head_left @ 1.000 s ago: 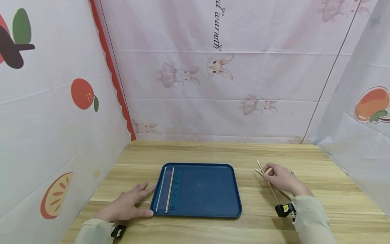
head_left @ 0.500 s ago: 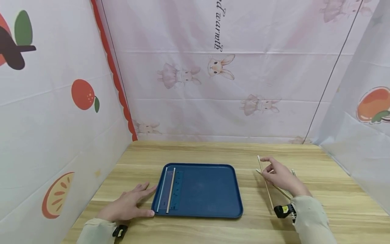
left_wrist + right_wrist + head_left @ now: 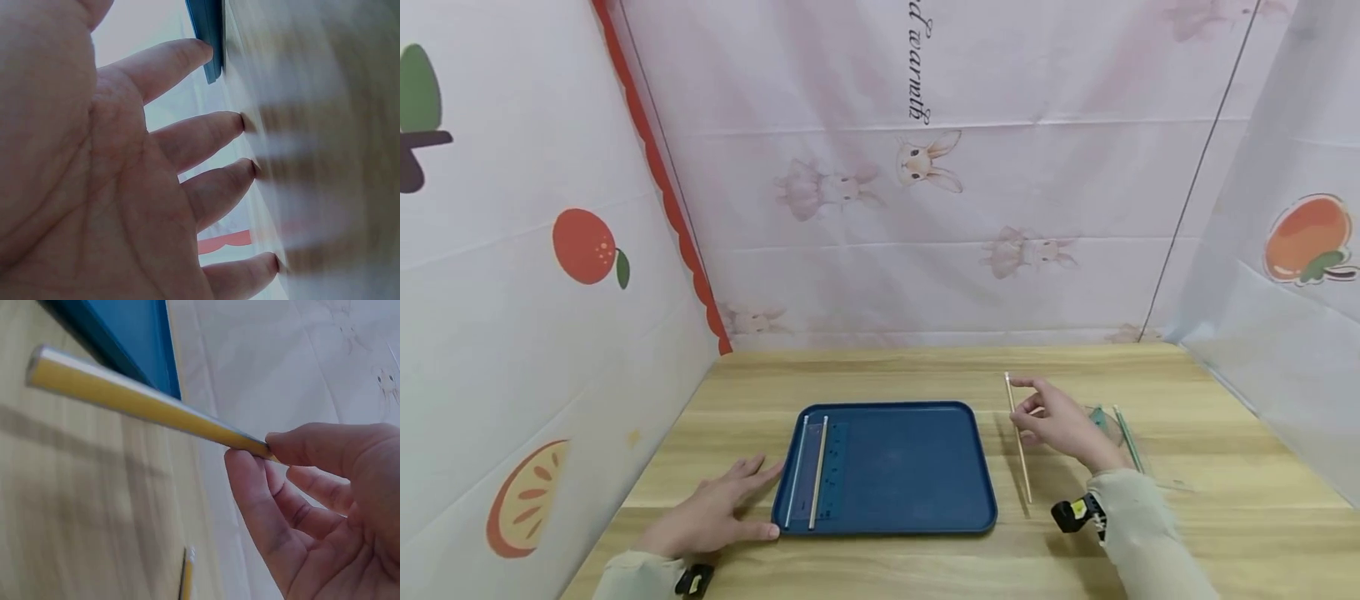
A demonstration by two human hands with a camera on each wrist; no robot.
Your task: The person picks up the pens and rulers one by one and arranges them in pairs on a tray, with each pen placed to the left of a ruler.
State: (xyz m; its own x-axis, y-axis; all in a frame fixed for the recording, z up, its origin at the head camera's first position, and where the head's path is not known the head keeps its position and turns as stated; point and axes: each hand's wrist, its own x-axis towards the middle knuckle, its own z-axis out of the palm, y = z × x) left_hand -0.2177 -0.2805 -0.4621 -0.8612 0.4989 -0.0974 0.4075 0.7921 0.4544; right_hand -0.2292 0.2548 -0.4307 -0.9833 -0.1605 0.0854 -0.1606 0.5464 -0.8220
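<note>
My right hand (image 3: 1058, 423) pinches a yellow pencil (image 3: 1019, 450) between thumb and fingers, just right of the blue tray (image 3: 910, 530). The pencil's white eraser points away from me; in the right wrist view its other end (image 3: 94, 384) comes toward the camera. My left hand (image 3: 711, 510) is spread beside the tray, thumb and index finger at its left rim. In the left wrist view its other fingertips (image 3: 234, 122) touch the table. Inside the tray, at the left, lie a see-through ruler (image 3: 835, 471), a pale blue pencil (image 3: 797, 471) and a yellow pencil (image 3: 818, 472).
Partly behind the right forearm lie a green pencil (image 3: 1127, 437) and a see-through set square with a green part (image 3: 1100, 418). The right wrist view shows another yellow pencil end (image 3: 187, 575) low on the wooden table. Printed cloth walls (image 3: 880, 292) border the table behind and at both sides.
My right hand has lifted the yellow pencil and carried it left toward the tray, uncovering more of the green pencil and set square. The left hand stays at the rim.
</note>
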